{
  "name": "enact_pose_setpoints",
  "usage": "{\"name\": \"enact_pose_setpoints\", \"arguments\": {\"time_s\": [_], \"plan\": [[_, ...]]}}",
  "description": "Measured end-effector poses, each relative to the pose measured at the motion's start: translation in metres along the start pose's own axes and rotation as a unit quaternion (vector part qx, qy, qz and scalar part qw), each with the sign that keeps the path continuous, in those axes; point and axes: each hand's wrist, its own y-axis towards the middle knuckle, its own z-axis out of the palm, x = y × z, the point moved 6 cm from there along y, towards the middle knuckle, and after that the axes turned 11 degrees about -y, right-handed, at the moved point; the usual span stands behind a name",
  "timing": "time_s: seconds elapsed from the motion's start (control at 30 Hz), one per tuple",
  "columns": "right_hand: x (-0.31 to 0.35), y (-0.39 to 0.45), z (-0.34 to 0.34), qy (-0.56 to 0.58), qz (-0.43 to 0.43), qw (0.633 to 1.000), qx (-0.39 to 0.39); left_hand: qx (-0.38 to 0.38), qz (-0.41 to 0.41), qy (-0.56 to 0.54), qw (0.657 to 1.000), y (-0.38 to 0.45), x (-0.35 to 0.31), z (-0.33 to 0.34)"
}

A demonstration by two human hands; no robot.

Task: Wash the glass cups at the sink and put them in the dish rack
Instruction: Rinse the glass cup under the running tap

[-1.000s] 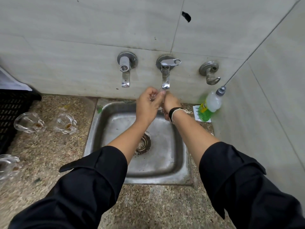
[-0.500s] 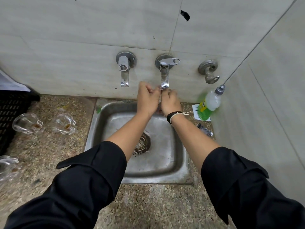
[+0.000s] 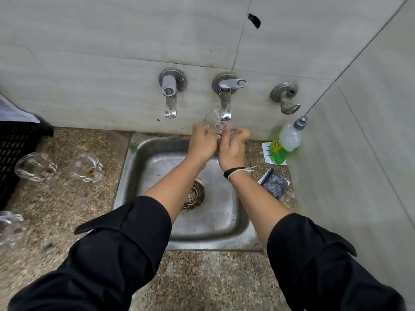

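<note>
While both of your hands are raised over the far edge of the steel sink (image 3: 157, 171), they share one glass cup (image 3: 216, 122), held right under the spout of the middle tap (image 3: 225, 106). Your left hand (image 3: 202, 143) has its fingers curled onto the cup's left side, and your right hand (image 3: 232, 149), with a black wristband (image 3: 234, 171) on its wrist, has its fingers wrapped onto the right side and the base. The cup is tilted, with its round rim turned up toward the wall and overlapping the spout; you cannot tell whether water is running.

To the left of that tap, a second tap (image 3: 170, 95) juts from the wall, and to the right a bare metal fitting (image 3: 286, 97) hangs. A green dish-soap bottle (image 3: 284, 144) leans in the far right corner, close to your right hand, with a dark scrub pad (image 3: 275, 184) lying on the counter just nearer.

On the speckled counter (image 3: 67, 209) to the left of the sink, two glass cups (image 3: 36, 166) (image 3: 87, 168) lie on their sides with brown dregs inside, well apart from your hands. Another glass cup (image 3: 10, 226) sits at the near left edge, partly cut off. A black crate (image 3: 15, 151), seemingly the dish rack, stands at the far left.
</note>
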Motion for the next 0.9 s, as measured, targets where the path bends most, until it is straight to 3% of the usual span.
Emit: {"name": "enact_pose_setpoints", "arguments": {"time_s": [0.2, 0.3, 0.37, 0.5, 0.63, 0.77, 0.9], "plan": [[0.003, -0.01, -0.001, -0.006, -0.056, 0.998, 0.012, -0.019, 0.058, 0.113, 0.992, 0.007, 0.001, -0.007], [-0.005, -0.008, 0.003, 0.025, -0.022, 0.999, 0.013, -0.004, 0.003, -0.047, 0.999, 0.014, 0.011, -0.006], [-0.008, -0.008, 0.005, 0.04, -0.001, 0.999, 0.02, -0.008, -0.059, -0.191, 0.98, 0.012, 0.02, -0.003], [-0.011, -0.005, 0.006, 0.076, 0.037, 0.996, 0.023, -0.014, -0.056, -0.279, 0.958, 0.004, 0.021, 0.003], [-0.017, -0.005, 0.005, 0.079, 0.064, 0.995, 0.013, -0.024, 0.012, -0.253, 0.967, 0.003, 0.024, 0.004], [-0.022, -0.016, 0.009, 0.094, 0.078, 0.993, -0.006, -0.073, 0.069, -0.154, 0.983, -0.002, 0.018, 0.001], [-0.02, -0.028, 0.013, 0.116, 0.06, 0.991, -0.004, -0.117, 0.029, -0.156, 0.98, 0.0, 0.017, -0.004]]}}
